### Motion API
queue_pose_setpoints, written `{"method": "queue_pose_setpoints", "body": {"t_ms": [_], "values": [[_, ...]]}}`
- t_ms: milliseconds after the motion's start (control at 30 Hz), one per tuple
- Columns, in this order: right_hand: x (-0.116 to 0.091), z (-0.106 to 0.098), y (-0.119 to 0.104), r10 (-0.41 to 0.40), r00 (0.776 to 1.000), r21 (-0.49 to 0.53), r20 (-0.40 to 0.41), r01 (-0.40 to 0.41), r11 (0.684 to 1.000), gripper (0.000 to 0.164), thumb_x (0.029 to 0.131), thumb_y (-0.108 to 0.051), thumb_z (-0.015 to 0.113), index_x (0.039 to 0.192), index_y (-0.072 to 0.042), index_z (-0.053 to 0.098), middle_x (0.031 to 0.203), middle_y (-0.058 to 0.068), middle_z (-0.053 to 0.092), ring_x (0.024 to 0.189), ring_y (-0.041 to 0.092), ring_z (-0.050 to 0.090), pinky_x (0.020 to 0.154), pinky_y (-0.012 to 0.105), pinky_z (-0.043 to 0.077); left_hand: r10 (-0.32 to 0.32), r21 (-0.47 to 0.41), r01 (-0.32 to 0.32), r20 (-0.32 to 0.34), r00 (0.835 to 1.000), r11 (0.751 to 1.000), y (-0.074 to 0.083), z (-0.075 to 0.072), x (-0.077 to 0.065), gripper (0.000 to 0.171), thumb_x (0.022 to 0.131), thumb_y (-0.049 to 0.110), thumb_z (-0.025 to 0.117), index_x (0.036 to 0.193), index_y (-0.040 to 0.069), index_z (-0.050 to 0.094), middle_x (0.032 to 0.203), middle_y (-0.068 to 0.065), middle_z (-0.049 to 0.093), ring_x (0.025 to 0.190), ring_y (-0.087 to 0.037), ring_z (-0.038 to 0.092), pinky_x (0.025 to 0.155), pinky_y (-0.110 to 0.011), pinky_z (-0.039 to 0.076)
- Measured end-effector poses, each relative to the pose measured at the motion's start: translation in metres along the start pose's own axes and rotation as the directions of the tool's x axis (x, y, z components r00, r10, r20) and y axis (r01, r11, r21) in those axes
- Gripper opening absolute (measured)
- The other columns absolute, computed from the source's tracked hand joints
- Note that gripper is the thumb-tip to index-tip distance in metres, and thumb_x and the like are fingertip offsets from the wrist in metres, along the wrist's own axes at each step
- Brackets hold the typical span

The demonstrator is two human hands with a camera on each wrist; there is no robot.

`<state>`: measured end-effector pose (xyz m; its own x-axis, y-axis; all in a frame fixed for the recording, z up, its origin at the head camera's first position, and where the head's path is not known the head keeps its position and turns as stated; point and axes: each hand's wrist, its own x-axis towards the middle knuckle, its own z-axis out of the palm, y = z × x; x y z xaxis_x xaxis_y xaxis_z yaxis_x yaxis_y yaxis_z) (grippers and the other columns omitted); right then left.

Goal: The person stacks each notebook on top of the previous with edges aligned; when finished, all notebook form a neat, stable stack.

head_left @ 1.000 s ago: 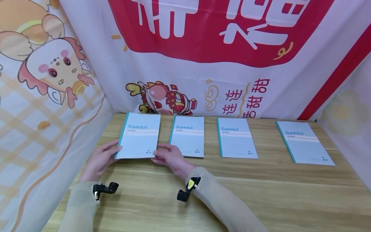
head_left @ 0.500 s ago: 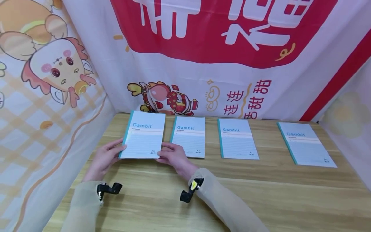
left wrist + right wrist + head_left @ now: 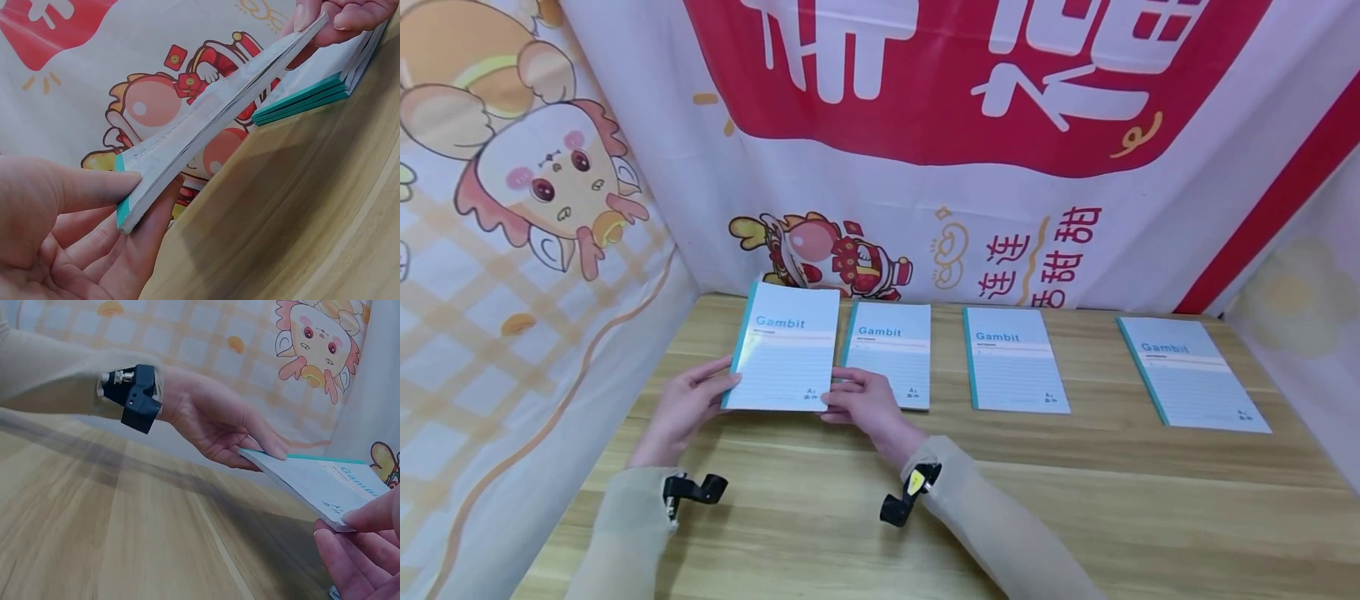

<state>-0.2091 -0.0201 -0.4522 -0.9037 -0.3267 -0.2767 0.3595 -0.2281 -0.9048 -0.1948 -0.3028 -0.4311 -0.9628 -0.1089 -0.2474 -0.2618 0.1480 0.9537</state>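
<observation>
Both hands hold a light-blue Gambit notebook [image 3: 786,354] with a teal spine, raised above the table at the left. My left hand [image 3: 681,408] pinches its lower left corner by the spine, thumb on top and fingers underneath. At the lower right corner, my right hand [image 3: 868,404] grips it the same way, as the right wrist view also shows. Just right of it lies a stack of matching notebooks [image 3: 895,354], partly hidden by the right hand; several teal spines [image 3: 303,100] show in the left wrist view.
Two more spots on the wooden table [image 3: 805,508] bear matching notebooks: one right of centre [image 3: 1015,362], another at the far right [image 3: 1191,375]. A printed cloth backdrop [image 3: 1000,179] rises behind the table's back edge, and a patterned cloth [image 3: 512,350] stands along the left.
Both hands have carried the notebook to the right and a little higher, bringing it closer to the stack. The other notebooks have stayed in place.
</observation>
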Motion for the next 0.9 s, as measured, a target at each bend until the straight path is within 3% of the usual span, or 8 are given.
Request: {"method": "queue_pose_setpoints", "body": {"t_ms": [267,533,900], "values": [[-0.009,-0.012,-0.007,0.003,1.000,-0.072,0.009,-0.002,0.997,0.050,0.091,-0.001,0.074,0.138,-0.005,0.059,0.107,0.013,0.073,0.087,0.030,0.074,0.079,0.039,0.062,0.002,0.012,-0.003,0.022,1.000,1.000,0.001,0.009,0.000,0.061,0.097,0.028,0.074,0.150,0.011,0.050,0.130,-0.013,0.066,0.102,-0.016,0.070,0.087,-0.031,0.058],[-0.018,-0.020,-0.011,-0.019,1.000,-0.072,0.010,0.019,0.997,0.048,0.092,-0.002,0.075,0.138,-0.007,0.060,0.111,0.012,0.073,0.089,0.031,0.073,0.079,0.040,0.062,0.013,0.028,-0.015,0.047,0.999,0.999,0.000,0.017,0.000,0.058,0.098,0.028,0.072,0.150,0.011,0.051,0.126,-0.012,0.068,0.098,-0.015,0.070,0.082,-0.031,0.059],[-0.023,-0.034,-0.014,-0.046,0.998,-0.032,-0.050,0.045,0.998,0.045,0.092,0.001,0.074,0.135,-0.007,0.064,0.108,0.016,0.073,0.086,0.033,0.074,0.077,0.040,0.062,0.005,0.003,-0.005,0.053,0.999,1.000,0.003,0.034,0.001,0.058,0.096,0.028,0.074,0.148,0.013,0.053,0.126,-0.013,0.068,0.099,-0.018,0.070,0.082,-0.030,0.059]]}}
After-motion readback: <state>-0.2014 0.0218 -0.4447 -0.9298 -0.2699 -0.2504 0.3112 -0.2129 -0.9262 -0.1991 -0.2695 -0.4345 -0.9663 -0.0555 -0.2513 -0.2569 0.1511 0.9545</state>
